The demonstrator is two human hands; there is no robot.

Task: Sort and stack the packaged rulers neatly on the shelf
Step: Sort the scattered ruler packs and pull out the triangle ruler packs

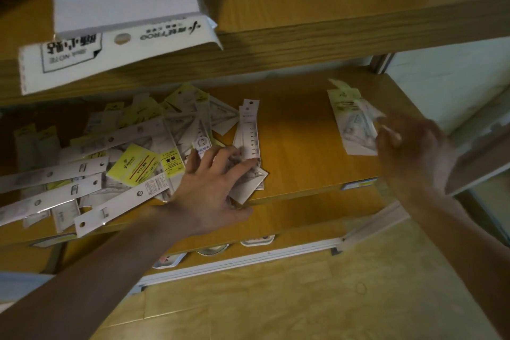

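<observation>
the two bare forearms come in from the bottom edge, nearest to the camera, above a pale wooden floor (303,306). the left hand (212,188) lies flat with the fingers spread, the palm down on the right end of the loose pile of packaged rulers (110,163); the fingertips press on a triangle pack (249,182) and touch the lower end of a straight ruler pack (249,130). it grips nothing, only presses. the thumb hangs over the front edge of the middle shelf (298,146).

the pile covers the left half of this shelf. several long white packs stick out over the front edge of the shelf on the left, and small yellow-label packs lie mixed between them. to the right of the straight ruler pack the shelf board is bare wood, a wide free area up to a small stack of set-square packs (354,121) near the right end of the shelf. the right hand (411,143) is at the right side of this stack, fingers at its lower right corner; the hand is blurred, so i cannot tell if it pinches the top pack or only touches it.

above the pile, white notebook packs (121,8) stick out over the front edge of the upper shelf (331,36). under the middle shelf, some small items show at the edge of a lower shelf (276,229).
</observation>
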